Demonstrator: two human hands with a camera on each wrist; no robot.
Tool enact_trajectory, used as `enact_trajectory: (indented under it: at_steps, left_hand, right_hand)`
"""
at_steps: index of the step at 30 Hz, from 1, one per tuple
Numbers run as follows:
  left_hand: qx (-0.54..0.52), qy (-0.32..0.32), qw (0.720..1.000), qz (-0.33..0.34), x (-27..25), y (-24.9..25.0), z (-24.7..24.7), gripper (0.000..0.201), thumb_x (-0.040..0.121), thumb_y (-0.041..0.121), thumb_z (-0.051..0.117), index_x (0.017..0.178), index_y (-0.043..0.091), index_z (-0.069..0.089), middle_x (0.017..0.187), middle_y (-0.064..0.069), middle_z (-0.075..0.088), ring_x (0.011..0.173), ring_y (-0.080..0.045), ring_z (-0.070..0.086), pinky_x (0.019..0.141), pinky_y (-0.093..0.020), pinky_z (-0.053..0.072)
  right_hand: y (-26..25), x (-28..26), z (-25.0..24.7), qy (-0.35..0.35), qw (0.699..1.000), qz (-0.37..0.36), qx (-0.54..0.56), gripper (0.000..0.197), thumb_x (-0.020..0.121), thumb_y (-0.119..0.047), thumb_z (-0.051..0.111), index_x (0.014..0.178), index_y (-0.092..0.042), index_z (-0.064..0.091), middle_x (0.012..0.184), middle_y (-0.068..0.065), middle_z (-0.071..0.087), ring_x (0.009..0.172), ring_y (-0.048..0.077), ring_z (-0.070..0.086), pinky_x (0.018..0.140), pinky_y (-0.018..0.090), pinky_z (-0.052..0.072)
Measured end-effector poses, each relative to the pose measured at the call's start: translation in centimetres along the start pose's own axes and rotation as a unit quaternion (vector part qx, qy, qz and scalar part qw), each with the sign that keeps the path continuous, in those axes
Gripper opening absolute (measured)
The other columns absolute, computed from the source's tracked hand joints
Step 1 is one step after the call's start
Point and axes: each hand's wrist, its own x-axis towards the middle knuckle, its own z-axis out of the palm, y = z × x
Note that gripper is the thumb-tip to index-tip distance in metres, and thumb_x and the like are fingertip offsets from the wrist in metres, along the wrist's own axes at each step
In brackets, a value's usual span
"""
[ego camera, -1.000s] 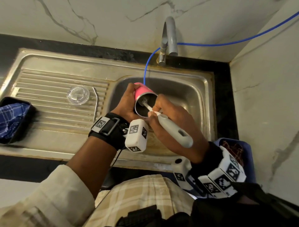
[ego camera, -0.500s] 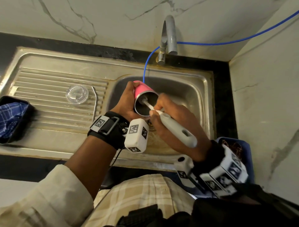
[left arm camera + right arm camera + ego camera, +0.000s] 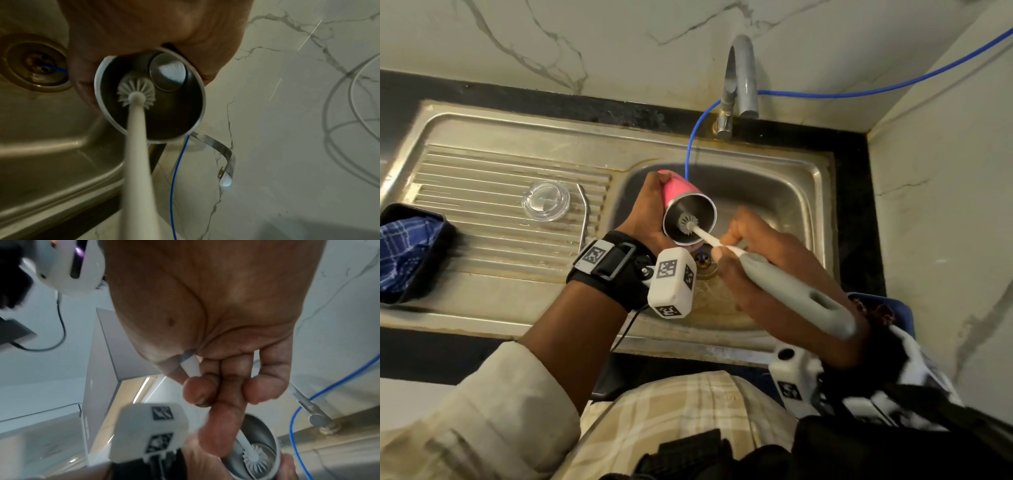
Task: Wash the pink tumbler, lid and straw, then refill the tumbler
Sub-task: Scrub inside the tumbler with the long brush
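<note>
At left of centre in the head view, the left hand [image 3: 650,219] wraps the pink tumbler [image 3: 683,197] over the sink [image 3: 774,192], mouth tilted toward lower right. The brush [image 3: 685,224] enters along that axis, bristle head inside, shaft running down-right into the right hand [image 3: 763,270], whose grip encloses the grey handle. Lid [image 3: 546,201] and straw [image 3: 584,219] lie on the drainboard, upper left.

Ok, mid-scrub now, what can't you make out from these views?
- Pink tumbler: far side hidden by the left hand, head view.
- Brush handle: hidden inside the right hand, right wrist view.
- Tap: running or not, cannot tell.
- Blue bin: cut off by the right arm.
</note>
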Motion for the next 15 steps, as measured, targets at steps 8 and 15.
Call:
enact_trajectory:
  at_steps: [8, 15]
  left_hand:
    - [0.010, 0.005, 1.000, -0.008, -0.6, 0.6, -0.1, 0.065, 0.090, 0.065, 0.057, 0.106, 0.003, 0.068, 0.088, -0.015, 0.072, 0.073, -0.031, 0.072, 0.074, -0.038, 0.062]
    - [0.035, 0.031, 0.999, -0.006, -0.2, 1.0, -0.7, 0.060, 0.089, 0.066, 0.056, 0.101, 0.008, 0.066, 0.082, -0.012, 0.069, 0.074, -0.028, 0.065, 0.074, -0.033, 0.057]
  right_hand:
    - [-0.6, -0.9, -0.4, 0.016, 0.999, -0.031, 0.010, 0.026, 0.106, -0.045, 0.055, 0.106, -0.020, 0.050, 0.067, -0.001, 0.062, 0.053, 0.017, 0.061, 0.052, 0.045, 0.052]
    - [-1.8, 2.3, -1.0, -0.085, 0.984, 0.138, 0.077, 0.031, 0.100, 0.013, 0.056, 0.075, -0.006, 0.054, 0.054, 0.002, 0.046, 0.042, -0.002, 0.054, 0.060, 0.007, 0.045]
